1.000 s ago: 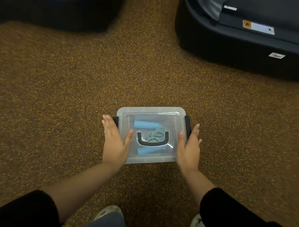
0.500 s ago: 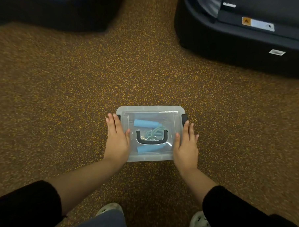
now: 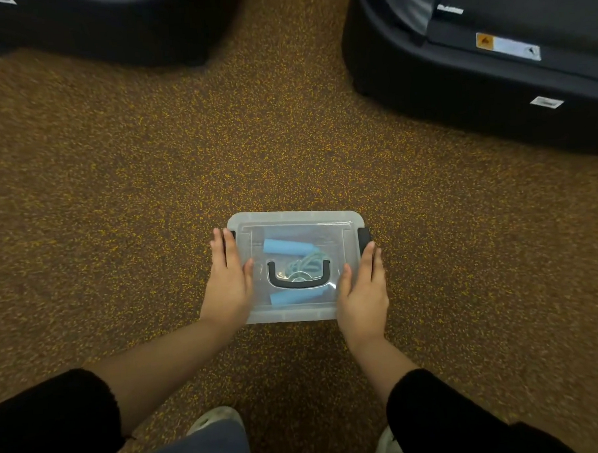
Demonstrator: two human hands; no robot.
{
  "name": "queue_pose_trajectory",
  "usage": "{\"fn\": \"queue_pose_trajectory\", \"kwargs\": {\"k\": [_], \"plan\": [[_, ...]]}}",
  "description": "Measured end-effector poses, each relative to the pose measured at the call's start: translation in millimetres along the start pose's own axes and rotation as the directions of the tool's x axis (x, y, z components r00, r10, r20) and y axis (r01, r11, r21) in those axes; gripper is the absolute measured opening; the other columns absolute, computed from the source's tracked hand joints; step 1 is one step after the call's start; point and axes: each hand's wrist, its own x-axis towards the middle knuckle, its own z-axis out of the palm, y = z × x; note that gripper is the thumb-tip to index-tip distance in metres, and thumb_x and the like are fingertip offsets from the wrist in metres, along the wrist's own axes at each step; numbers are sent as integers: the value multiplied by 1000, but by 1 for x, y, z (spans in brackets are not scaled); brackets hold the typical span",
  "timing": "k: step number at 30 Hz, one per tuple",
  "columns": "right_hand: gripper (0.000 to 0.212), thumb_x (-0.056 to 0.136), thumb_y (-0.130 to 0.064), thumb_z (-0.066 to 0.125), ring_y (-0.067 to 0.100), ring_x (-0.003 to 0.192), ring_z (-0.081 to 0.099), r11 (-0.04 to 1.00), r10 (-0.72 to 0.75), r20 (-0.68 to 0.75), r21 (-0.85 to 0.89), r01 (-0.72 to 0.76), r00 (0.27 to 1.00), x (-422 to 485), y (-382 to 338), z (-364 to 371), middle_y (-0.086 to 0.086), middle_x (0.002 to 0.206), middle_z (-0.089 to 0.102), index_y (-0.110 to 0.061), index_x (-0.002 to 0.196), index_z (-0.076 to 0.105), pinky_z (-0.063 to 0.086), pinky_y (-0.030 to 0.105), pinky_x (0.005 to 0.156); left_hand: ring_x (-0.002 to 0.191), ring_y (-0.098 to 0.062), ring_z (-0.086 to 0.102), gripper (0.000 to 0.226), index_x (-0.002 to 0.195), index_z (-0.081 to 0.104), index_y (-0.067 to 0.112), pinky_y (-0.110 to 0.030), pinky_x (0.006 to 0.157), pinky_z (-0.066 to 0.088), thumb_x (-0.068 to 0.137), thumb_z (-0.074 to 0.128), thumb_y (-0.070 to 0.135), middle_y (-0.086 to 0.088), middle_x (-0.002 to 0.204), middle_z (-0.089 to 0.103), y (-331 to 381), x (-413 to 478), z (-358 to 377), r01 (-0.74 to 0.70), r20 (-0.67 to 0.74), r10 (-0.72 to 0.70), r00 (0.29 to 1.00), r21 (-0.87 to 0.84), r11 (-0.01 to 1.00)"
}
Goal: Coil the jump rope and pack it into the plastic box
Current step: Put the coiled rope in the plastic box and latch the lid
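A clear plastic box [image 3: 290,220] with its lid on sits on the speckled floor in front of me. Through the lid I see the jump rope [image 3: 284,246], its two light blue handles and pale coiled cord under the black carry handle [image 3: 298,283]. My left hand [image 3: 229,284] lies flat against the box's left side, fingers over the left black latch. My right hand [image 3: 363,288] presses flat on the right side, fingertips just below the right black latch [image 3: 364,237]. Neither hand grips anything.
A large black machine base [image 3: 473,81] with warning stickers stands at the back right. Another dark base [image 3: 110,25] lies at the back left. My shoes [image 3: 215,418] and a trouser leg are at the bottom edge. Speckled brown floor surrounds the box.
Both hands have closed in from beside the box onto its left and right edges, over the latches. The right latch now shows more above my fingertips. The box has not shifted.
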Motion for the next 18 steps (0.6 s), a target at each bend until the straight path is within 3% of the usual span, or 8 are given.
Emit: {"fn": "queue_pose_trajectory", "kwargs": {"k": [3,12,18], "plan": [[57,98,-30,41,30,137,33,999,-22,-18,33,23,1000,-1,0,-3,14,153,28,-15,148,21,32,41,107,146,-23,4,61,148,-2,12,-44,109,30,99,28,30,-3,159,-9,0,-2,-4,3,3,-3,1000,-66,998],[43,96,-12,45,31,128,46,986,-5,-153,162,31,988,16,-2,-6,19,139,48,-11,139,43,35,30,103,146,-14,-5,58,148,-2,12,-22,110,4,99,30,16,-1,159,-7,4,12,-10,-55,-27,52,998,-147,988],[40,94,-7,47,33,124,51,976,-85,-250,174,131,964,55,-15,-16,23,133,53,-5,134,49,30,21,101,146,-15,-5,57,148,-2,11,-27,112,7,99,28,16,-2,159,-9,26,42,-25,-101,-58,93,994,-155,983]]}}
